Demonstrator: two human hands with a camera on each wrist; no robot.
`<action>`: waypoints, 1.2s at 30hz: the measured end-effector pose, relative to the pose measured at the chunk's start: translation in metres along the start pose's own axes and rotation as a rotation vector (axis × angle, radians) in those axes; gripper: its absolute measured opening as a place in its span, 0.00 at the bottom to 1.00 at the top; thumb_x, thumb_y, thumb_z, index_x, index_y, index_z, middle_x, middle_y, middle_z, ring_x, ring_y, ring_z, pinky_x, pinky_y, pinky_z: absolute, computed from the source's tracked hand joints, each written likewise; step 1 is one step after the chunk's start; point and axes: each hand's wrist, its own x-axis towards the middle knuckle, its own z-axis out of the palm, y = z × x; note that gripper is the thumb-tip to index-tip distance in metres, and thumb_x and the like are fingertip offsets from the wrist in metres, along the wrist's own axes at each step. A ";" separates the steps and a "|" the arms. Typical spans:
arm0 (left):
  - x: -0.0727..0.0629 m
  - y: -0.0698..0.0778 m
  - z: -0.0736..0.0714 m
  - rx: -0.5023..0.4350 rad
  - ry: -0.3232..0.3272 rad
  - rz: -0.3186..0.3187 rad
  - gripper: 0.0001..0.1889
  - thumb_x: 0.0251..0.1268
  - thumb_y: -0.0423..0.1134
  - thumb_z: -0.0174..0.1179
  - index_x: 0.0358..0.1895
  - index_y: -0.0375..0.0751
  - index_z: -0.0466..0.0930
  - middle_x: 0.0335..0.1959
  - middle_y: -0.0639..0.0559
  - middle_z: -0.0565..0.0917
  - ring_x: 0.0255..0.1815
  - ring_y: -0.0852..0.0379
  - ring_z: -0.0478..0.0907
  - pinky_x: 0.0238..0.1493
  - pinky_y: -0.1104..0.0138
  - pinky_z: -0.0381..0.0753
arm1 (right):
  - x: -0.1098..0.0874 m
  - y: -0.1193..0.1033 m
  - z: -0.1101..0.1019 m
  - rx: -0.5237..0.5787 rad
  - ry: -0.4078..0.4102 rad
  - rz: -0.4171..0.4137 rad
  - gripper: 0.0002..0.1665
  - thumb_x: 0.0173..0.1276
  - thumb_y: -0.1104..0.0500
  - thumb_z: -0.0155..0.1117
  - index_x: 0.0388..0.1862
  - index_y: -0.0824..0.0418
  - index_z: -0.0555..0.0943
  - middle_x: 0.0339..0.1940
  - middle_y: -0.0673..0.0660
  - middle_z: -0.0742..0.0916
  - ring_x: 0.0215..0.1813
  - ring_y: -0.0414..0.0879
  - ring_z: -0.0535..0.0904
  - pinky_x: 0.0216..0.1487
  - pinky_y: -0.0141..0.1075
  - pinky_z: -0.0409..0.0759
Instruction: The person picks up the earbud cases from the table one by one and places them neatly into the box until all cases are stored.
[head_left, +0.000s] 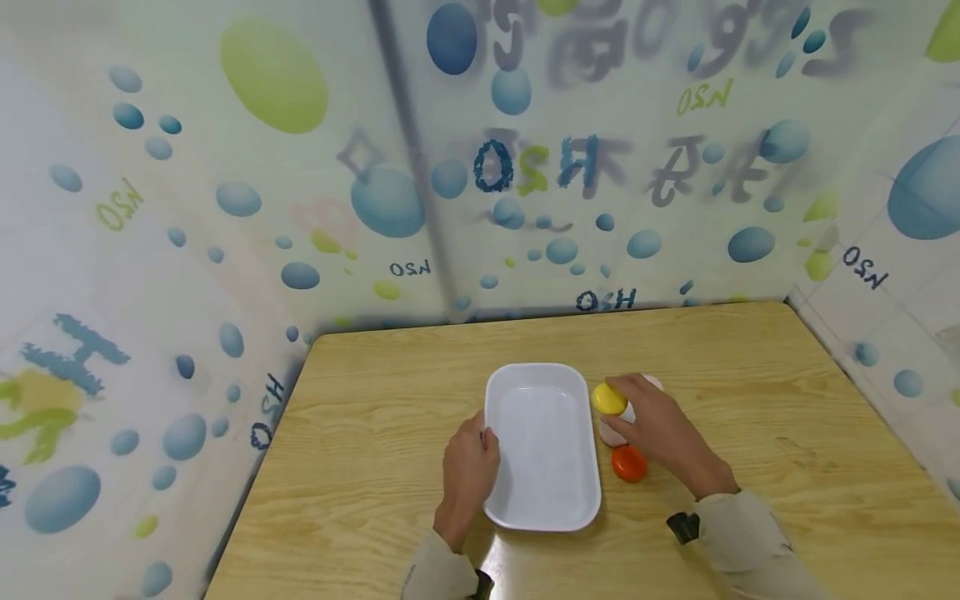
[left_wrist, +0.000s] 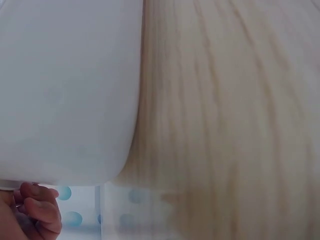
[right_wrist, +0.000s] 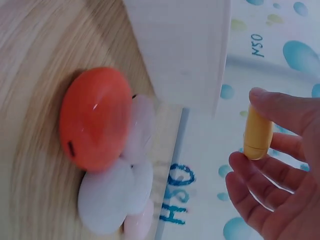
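A white rectangular tray (head_left: 543, 450) stands on the table, and my left hand (head_left: 468, 467) grips its left rim. Between thumb and fingertips, my right hand (head_left: 662, 427) pinches a small yellow rounded case (head_left: 609, 399), held just off the tray's right side. Edge-on in the right wrist view, the yellow case (right_wrist: 257, 132) looks flat, with a seam near one end. Below that hand lies a glossy orange-red rounded case (right_wrist: 95, 120) with a small black mark. Touching it are white (right_wrist: 102, 197) and pale pink (right_wrist: 141, 125) rounded pieces, partly hidden by the hand in the head view.
The wood-grain table (head_left: 375, 417) extends to both sides of the tray. Printed sheeting with blue and green dots (head_left: 386, 202) rises behind its back edge and along both sides.
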 end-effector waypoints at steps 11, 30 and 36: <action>0.000 0.002 -0.002 -0.004 0.012 -0.006 0.16 0.63 0.33 0.57 0.53 0.36 0.83 0.30 0.44 0.83 0.30 0.48 0.80 0.29 0.56 0.77 | 0.027 -0.036 0.013 0.026 -0.049 -0.051 0.35 0.63 0.56 0.72 0.66 0.66 0.73 0.60 0.63 0.80 0.57 0.56 0.79 0.58 0.50 0.78; 0.000 0.001 -0.002 -0.017 -0.012 -0.007 0.16 0.64 0.33 0.56 0.54 0.38 0.83 0.31 0.45 0.83 0.30 0.49 0.80 0.30 0.57 0.77 | 0.058 -0.057 0.050 -0.021 -0.158 -0.140 0.31 0.63 0.55 0.72 0.63 0.67 0.77 0.57 0.61 0.82 0.53 0.51 0.78 0.59 0.46 0.77; 0.000 -0.001 -0.001 -0.001 0.004 0.011 0.16 0.64 0.33 0.56 0.54 0.39 0.82 0.32 0.45 0.84 0.31 0.47 0.82 0.31 0.55 0.78 | 0.063 -0.060 0.060 -0.035 -0.175 -0.172 0.30 0.63 0.56 0.72 0.61 0.67 0.77 0.55 0.60 0.82 0.51 0.49 0.78 0.57 0.44 0.77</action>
